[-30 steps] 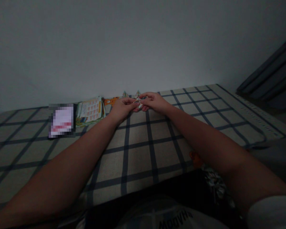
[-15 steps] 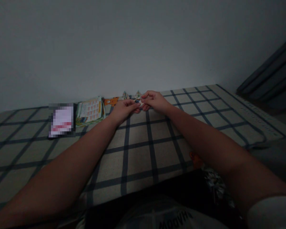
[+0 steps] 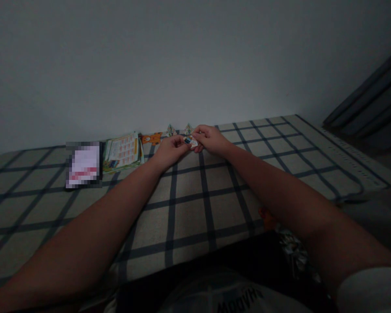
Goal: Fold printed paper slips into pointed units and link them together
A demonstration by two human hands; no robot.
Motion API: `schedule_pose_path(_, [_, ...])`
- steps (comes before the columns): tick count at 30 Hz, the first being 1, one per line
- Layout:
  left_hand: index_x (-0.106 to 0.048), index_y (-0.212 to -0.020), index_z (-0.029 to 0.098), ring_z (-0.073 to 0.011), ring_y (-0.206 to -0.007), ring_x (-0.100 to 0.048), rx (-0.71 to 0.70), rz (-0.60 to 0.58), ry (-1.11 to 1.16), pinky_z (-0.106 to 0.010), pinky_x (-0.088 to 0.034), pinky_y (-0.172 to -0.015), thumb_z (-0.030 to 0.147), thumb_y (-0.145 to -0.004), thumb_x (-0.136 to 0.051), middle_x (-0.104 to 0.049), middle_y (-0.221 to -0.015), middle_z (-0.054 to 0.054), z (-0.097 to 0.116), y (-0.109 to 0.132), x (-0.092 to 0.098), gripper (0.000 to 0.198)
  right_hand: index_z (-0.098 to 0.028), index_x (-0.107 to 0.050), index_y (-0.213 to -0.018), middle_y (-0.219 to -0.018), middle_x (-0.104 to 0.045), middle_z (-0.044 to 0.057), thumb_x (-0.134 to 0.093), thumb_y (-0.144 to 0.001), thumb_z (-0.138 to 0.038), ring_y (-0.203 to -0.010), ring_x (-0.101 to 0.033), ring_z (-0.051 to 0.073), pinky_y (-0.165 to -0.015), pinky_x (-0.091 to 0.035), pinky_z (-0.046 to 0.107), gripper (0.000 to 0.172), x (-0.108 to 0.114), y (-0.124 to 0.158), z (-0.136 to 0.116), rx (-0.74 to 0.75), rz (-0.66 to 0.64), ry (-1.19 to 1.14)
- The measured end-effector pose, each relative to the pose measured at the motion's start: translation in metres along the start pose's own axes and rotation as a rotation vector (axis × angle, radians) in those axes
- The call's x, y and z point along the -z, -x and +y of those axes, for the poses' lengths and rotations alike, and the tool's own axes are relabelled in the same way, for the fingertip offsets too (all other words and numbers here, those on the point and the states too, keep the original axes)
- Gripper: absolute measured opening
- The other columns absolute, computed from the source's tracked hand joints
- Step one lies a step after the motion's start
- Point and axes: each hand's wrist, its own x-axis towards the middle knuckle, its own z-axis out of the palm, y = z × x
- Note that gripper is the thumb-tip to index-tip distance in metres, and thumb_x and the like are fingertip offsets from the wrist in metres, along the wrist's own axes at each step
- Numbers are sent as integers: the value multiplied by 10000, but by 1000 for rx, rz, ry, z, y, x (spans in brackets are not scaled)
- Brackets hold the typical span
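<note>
Between my two hands is a small piece of folded printed paper [image 3: 190, 141], white with blue and orange patches. My left hand [image 3: 170, 151] pinches its left side with thumb and fingers. On its right side, the fingers of my right hand [image 3: 211, 139] are closed on the paper too. Just behind my hands, near the wall, stand two small folded paper shapes with pointed tops, a left one [image 3: 171, 130] and a right one [image 3: 188, 128]. My right fingertips partly cover the base of the right one.
A checked cloth [image 3: 189, 221] covers the table, which meets a plain wall [image 3: 195, 61]. On the left lie a stack of printed sheets [image 3: 122, 151] and a dark-edged device with a blurred screen [image 3: 84, 165]. A dark curtain [image 3: 371, 95] hangs at the far right.
The paper between my fingers has turned a little and shows more of its printed face. My hands have stayed in nearly the same place.
</note>
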Motion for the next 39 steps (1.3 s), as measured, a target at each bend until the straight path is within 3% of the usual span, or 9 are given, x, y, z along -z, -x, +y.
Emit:
schedule_pose_path(6, [-763, -833, 205, -130, -613, -541, -52, 132, 8, -246, -413, -577, 395, -757, -788, -670, -693, 10, -2, -3, 2, 206, -190, -605, -827, -748, -718, 16, -591, -1037, -182, -657, -669, 109, -637, -559, 208, 211, 3, 0, 3, 42, -29, 21])
schedule_pose_path(10, [-798, -926, 202, -163, -764, -643, -79, 181, 77, -266, -500, -687, 472, -765, -818, -773, -875, -38, 3, -2, 1, 315, -173, -635, -811, -741, -699, 13, -650, -981, -162, -696, -657, 116, -700, -547, 223, 171, 3, 1, 6, 98, -93, 72])
schedule_pose_path(13, [-807, -987, 202, -180, -837, -676, -79, 203, 96, -278, -528, -734, 555, -743, -853, -793, -956, -62, 4, -1, 0, 432, -168, -655, -817, -752, -673, 7, -673, -956, -183, -701, -633, 120, -715, -531, 234, 141, 3, 1, 6, 149, -56, 93])
schedule_pose_path(17, [-801, -978, 198, -174, -806, -673, -47, 180, 131, -288, -537, -738, 595, -712, -881, -784, -937, -60, 3, 0, 0, 484, -167, -672, -894, -795, -655, 5, -668, -958, -226, -685, -596, 125, -691, -492, 249, 87, 6, -1, 6, 168, 34, 102])
schedule_pose_path(23, [-795, -882, 192, -178, -756, -642, -90, 223, -16, -296, -518, -735, 514, -780, -820, -730, -780, -24, 4, 1, 3, 339, -154, -715, -853, -754, -646, 9, -729, -904, -285, -729, -562, 150, -700, -433, 263, 142, 7, -3, 11, 207, 40, 265])
schedule_pose_path(28, [-802, -845, 207, -215, -867, -685, -171, 170, -184, -334, -530, -864, 443, -811, -778, -773, -865, -40, 4, 1, 4, 240, -169, -720, -988, -866, -702, 24, -723, -907, -309, -757, -595, 149, -716, -471, 261, 162, 6, -5, 14, 196, 73, 175])
schedule_pose_path(31, [-814, -859, 225, -226, -911, -687, -184, 137, -261, -351, -531, -920, 436, -829, -770, -783, -909, -43, 2, 1, 5, 218, -172, -727, -962, -859, -708, 26, -713, -906, -279, -765, -607, 155, -748, -489, 274, 122, 8, -6, 14, 199, 65, 197])
schedule_pose_path(39, [-840, -883, 220, -235, -935, -688, -230, 105, -252, -370, -531, -940, 535, -806, -824, -791, -948, -74, 4, 1, 5, 325, -156, -728, -937, -889, -726, 44, -713, -890, -243, -829, -632, 169, -806, -494, 299, 100, 9, -7, 18, 240, 32, 285])
